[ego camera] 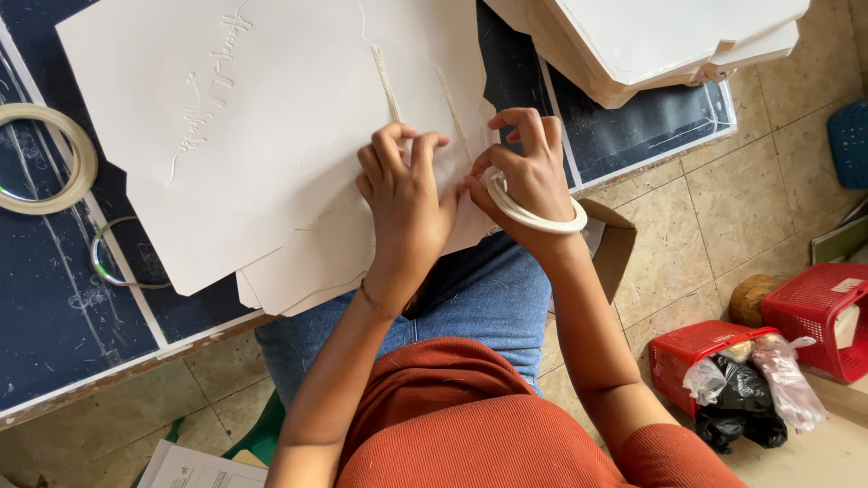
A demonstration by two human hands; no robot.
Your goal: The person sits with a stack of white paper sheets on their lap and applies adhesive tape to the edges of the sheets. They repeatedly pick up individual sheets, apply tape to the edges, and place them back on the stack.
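White die-cut card sheet (253, 136) is pinched by both hands' fingers (398, 149); tape roll (533, 212) is worn on right hand (529, 172), left hand (407, 203) just beside.

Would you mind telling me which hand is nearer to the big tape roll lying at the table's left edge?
The left hand. It presses on the white card sheets, on the side of the big tape roll. The right hand lies beyond the left one, farther off, with a smaller tape ring around it.

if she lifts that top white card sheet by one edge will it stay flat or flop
Likely it bends some: the white card sheet is wide, thin and overhangs the table edge. Probably light. Creases under her left hand suggest it folds there first.
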